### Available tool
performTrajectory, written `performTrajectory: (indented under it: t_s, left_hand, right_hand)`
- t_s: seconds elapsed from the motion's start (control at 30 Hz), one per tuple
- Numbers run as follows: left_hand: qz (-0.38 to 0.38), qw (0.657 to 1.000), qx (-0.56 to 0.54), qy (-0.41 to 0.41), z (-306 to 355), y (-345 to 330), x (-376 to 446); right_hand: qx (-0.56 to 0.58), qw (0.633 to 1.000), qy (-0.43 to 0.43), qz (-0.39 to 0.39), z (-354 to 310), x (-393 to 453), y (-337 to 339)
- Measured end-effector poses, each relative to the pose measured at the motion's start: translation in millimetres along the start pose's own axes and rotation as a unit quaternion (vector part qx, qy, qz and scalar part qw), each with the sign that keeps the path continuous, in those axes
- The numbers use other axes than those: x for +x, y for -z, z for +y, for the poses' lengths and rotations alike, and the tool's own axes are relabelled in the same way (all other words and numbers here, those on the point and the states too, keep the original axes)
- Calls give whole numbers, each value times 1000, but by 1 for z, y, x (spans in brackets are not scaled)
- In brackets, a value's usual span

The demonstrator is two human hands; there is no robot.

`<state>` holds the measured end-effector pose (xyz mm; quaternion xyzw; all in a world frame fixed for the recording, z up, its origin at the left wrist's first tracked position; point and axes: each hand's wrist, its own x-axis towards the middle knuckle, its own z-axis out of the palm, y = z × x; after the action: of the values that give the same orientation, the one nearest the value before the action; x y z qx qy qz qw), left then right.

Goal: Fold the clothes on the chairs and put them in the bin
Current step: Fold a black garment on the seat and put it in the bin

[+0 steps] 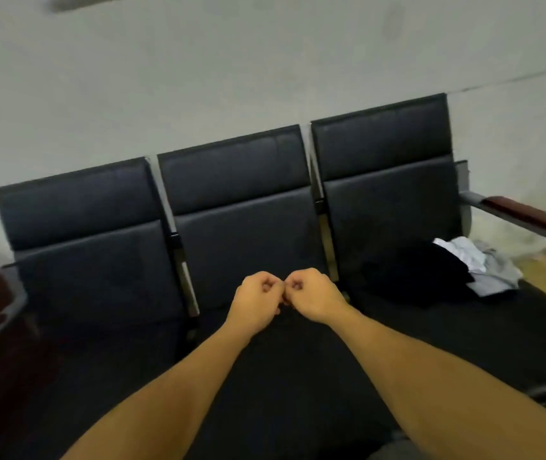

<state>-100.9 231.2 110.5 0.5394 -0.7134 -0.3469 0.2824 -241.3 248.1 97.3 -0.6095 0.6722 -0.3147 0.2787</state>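
Left hand (258, 302) and right hand (311, 295) are curling into touching fists left of the clothes pile (444, 270); whether they are pinching dark cloth, I cannot tell; folding is seemingly beginning; next, reaching to the pile.

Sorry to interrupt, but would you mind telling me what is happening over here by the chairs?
A person stands facing a row of three black chairs against a wall. The left hand and the right hand are held together above the middle seat, fingers curled; whether they pinch dark fabric is hard to tell against the black seat. A pile of clothes, black, white and grey, lies unfolded on the right-hand seat. No bin is in view.
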Motion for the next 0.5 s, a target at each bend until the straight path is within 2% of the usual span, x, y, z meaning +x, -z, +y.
performTrajectory:
  t_s: [0.13,0.3,0.4,0.5]
  left_hand:
    - [-89,995,40,-4,11,-105,59]
    - [-170,979,109,-22,-2,-201,119]
    - [-204,967,146,-39,-13,-268,165]
    - [-207,954,207,-65,-15,-318,200]
  right_hand:
    - [19,994,-103,17,116,18,37]
    - [3,980,-196,48,238,33,56]
    - [-15,964,-256,74,306,55,62]
    - [-58,957,-268,95,346,70,63]
